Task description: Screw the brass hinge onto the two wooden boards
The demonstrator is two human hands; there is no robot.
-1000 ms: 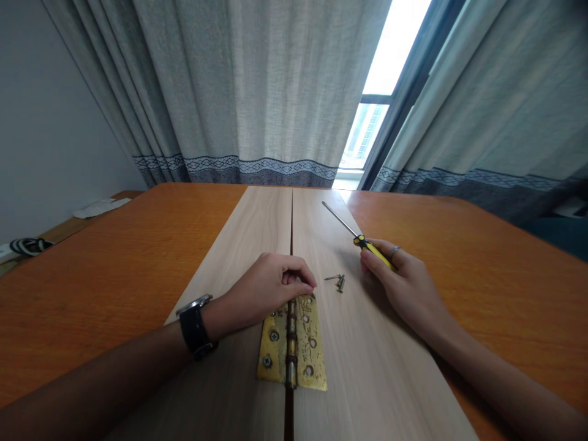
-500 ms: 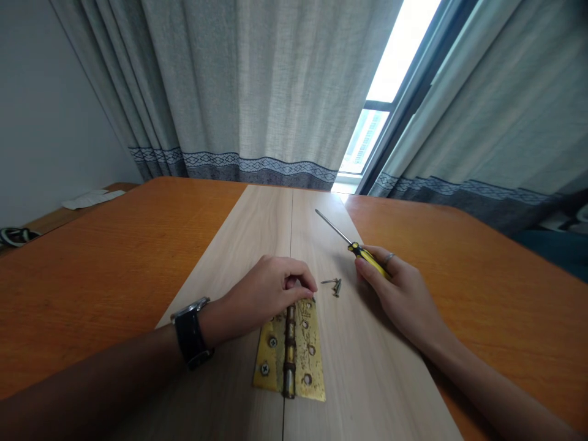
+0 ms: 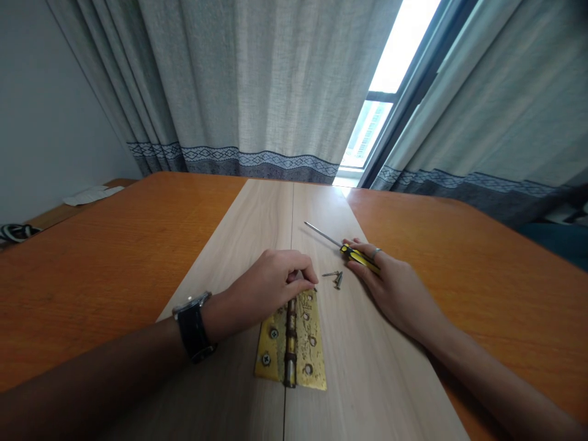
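A brass-coloured butt hinge [image 3: 301,349] lies flat across the seam between two pale boards [image 3: 367,373]. Screws sit in holes of its left leaf; the visible holes of its right leaf are bare. My left hand [image 3: 280,282], a watch at its wrist, covers the hinge's far end. Its thumb and forefinger pinch a screw [image 3: 315,289], mostly hidden, by the far end of the right leaf. In my right hand [image 3: 390,285] is a screwdriver [image 3: 361,256] with a yellow and black handle; its shaft points to the far left. Between the hands, a few loose screws [image 3: 339,280] lie on the board.
The boards rest on an orange-brown wooden table [image 3: 114,269]. Grey curtains [image 3: 285,86] hang behind it, with a strip of window [image 3: 374,128] between them. Some white paper [image 3: 92,195] and a dark coiled cable [image 3: 18,233] are at the far left.
My right hand has lowered the screwdriver toward the board and moved it slightly left. My left hand keeps its pinch at the hinge's far end. The view has tilted slightly.
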